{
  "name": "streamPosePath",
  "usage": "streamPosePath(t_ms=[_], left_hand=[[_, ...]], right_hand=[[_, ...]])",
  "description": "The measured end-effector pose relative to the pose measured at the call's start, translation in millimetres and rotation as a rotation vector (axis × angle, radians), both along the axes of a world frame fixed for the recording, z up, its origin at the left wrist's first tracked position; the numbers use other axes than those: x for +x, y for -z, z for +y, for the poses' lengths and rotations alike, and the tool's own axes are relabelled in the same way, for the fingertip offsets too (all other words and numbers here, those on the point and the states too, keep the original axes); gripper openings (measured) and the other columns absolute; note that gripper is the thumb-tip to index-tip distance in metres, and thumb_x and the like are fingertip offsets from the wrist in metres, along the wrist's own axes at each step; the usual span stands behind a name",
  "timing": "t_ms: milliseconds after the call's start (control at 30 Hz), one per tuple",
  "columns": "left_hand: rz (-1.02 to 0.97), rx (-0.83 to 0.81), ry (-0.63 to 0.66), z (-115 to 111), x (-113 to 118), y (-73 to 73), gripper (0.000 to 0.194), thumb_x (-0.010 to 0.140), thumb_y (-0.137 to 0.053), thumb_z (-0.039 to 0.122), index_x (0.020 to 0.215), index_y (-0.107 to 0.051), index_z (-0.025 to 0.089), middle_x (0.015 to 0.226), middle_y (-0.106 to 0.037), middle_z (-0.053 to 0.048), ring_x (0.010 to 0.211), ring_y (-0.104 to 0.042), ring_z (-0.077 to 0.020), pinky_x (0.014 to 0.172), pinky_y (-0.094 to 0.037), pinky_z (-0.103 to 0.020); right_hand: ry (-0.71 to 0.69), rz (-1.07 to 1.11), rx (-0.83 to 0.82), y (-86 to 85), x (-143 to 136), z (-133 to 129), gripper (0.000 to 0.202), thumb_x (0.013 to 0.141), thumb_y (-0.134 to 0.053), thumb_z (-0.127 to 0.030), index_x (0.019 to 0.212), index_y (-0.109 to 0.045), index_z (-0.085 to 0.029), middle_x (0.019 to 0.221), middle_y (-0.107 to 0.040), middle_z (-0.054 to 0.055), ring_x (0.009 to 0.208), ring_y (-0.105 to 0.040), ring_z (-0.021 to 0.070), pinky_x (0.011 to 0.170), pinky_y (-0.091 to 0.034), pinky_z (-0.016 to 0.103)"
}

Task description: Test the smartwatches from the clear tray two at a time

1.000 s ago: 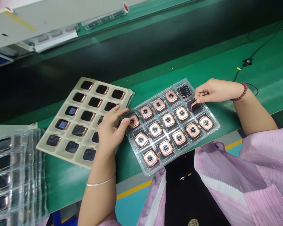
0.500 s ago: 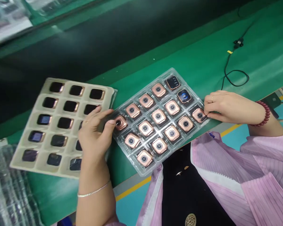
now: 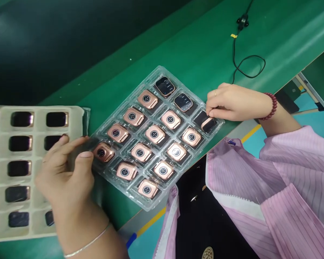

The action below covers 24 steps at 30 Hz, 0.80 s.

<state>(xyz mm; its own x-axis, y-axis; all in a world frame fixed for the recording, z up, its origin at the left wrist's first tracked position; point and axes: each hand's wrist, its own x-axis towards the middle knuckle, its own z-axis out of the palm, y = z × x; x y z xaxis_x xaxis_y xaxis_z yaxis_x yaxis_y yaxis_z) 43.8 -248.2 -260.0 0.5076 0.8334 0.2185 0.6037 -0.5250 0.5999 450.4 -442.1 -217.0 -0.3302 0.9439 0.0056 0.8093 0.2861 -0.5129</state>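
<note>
A clear plastic tray (image 3: 148, 208) lies tilted on the green bench, holding several rose-gold watch bodies, most with their round sensor backs up. Two at its upper corner, one a dark-screened watch (image 3: 165, 86), lie face up. My right hand (image 3: 232, 102) pinches a watch (image 3: 208, 124) at the tray's right corner; it stands partly turned, its dark face showing. My left hand (image 3: 70, 169) rests by the tray's left corner, thumb and fingers apart, holding nothing. Under and beyond it sits a cream tray (image 3: 39, 176) of dark-screened watches, partly hidden by the hand.
A black cable (image 3: 250, 75) with a small connector (image 3: 242, 22) and yellow tag curls on the bench at the upper right. A dark panel (image 3: 70, 43) runs along the back. Beyond the bench's front edge are blue floor and a yellow stripe.
The view has shifted, moving both trays left in the picture. The watch at the right corner, back up before, has been turned in my right hand so its dark face shows.
</note>
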Motion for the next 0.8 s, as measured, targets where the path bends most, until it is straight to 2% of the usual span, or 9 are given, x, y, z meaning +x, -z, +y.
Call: streamPosePath(t_ms=[267, 367, 500, 567, 667, 800], left_hand=[[-0.087, 0.102, -0.039, 4.5, 1.0, 12.5, 0.047, 0.086, -0.069, 0.041, 0.118, -0.078, 0.008, 0.119, -0.078, -0.019, 0.134, -0.064, -0.04, 0.117, -0.046, -0.064], [-0.092, 0.101, -0.032, 5.0, -0.5, 13.5, 0.048, 0.087, -0.07, 0.04, 0.12, -0.078, 0.007, 0.121, -0.078, -0.019, 0.135, -0.064, -0.0383, 0.118, -0.046, -0.06], [-0.089, 0.1, -0.032, 4.5, 0.1, 12.8, 0.05, 0.084, -0.07, 0.04, 0.121, -0.078, 0.007, 0.122, -0.078, -0.019, 0.135, -0.063, -0.0388, 0.118, -0.046, -0.06], [-0.093, 0.098, -0.039, 4.5, 1.2, 13.0, 0.051, 0.083, -0.07, 0.039, 0.121, -0.078, 0.007, 0.121, -0.078, -0.019, 0.134, -0.064, -0.0398, 0.117, -0.046, -0.061], [-0.123, 0.104, -0.051, 5.6, 1.9, 14.5, 0.051, 0.081, -0.071, 0.039, 0.12, -0.078, 0.008, 0.119, -0.079, -0.017, 0.133, -0.064, -0.0395, 0.117, -0.047, -0.059], [-0.128, 0.117, -0.051, 8.1, 0.1, 16.7, 0.049, 0.08, -0.07, 0.04, 0.118, -0.08, 0.01, 0.115, -0.08, -0.016, 0.131, -0.066, -0.0392, 0.116, -0.048, -0.057]], right_hand=[[-0.018, 0.087, -0.029, -5.5, 1.7, -1.8, 0.028, 0.105, -0.05, -0.028, 0.092, -0.072, -0.017, 0.082, -0.065, 0.0, 0.079, -0.057, 0.014, 0.078, -0.04, 0.029], [-0.02, 0.087, -0.003, -2.2, 0.9, -2.0, 0.026, 0.105, -0.053, -0.03, 0.091, -0.071, -0.017, 0.082, -0.063, 0.0, 0.08, -0.056, 0.0141, 0.079, -0.039, 0.029], [0.116, -0.019, 0.151, 5.9, -11.4, -2.2, 0.025, 0.106, -0.048, -0.023, 0.095, -0.069, -0.016, 0.091, -0.063, 0.003, 0.084, -0.056, 0.0168, 0.082, -0.038, 0.033], [0.133, -0.098, 0.191, 7.7, -24.3, -1.3, 0.025, 0.107, -0.043, -0.019, 0.101, -0.067, -0.015, 0.096, -0.062, 0.005, 0.088, -0.056, 0.0189, 0.083, -0.037, 0.035], [0.002, -0.167, 0.162, 6.8, -46.3, 2.1, 0.027, 0.108, -0.039, -0.017, 0.103, -0.066, -0.015, 0.097, -0.06, 0.006, 0.088, -0.055, 0.0194, 0.081, -0.036, 0.035], [-0.129, -0.176, 0.142, 2.9, -61.5, 7.1, 0.028, 0.107, -0.041, -0.014, 0.092, -0.065, -0.015, 0.088, -0.06, 0.005, 0.08, -0.053, 0.0181, 0.077, -0.034, 0.035]])
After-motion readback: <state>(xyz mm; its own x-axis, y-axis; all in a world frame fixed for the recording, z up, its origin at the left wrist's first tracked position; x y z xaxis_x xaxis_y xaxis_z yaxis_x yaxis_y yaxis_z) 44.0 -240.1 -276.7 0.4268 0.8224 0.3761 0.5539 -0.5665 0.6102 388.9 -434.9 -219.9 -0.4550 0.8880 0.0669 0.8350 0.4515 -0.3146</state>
